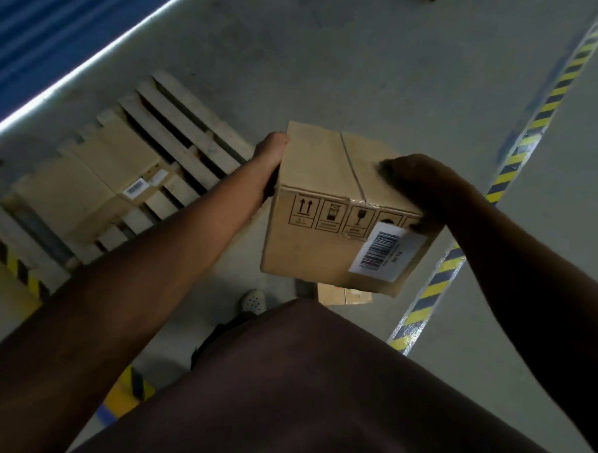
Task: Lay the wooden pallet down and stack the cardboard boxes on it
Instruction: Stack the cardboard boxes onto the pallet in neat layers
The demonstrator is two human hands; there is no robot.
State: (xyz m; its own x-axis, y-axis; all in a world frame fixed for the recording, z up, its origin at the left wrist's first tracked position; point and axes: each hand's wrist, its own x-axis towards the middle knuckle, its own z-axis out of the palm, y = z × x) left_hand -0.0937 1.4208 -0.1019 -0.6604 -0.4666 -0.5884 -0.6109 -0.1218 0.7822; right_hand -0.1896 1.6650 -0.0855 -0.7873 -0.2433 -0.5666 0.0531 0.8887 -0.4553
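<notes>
A wooden pallet (178,132) lies flat on the grey floor (366,58), bearing two cardboard boxes (97,180).

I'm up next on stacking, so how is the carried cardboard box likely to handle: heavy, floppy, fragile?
The cardboard box probably stays stiff: its faces look flat and the top seam is taped. It may be fairly light, since the left hand and right hand hold it out in the air. A glass symbol printed on its side suggests fragile contents, so set it down gently.
</notes>
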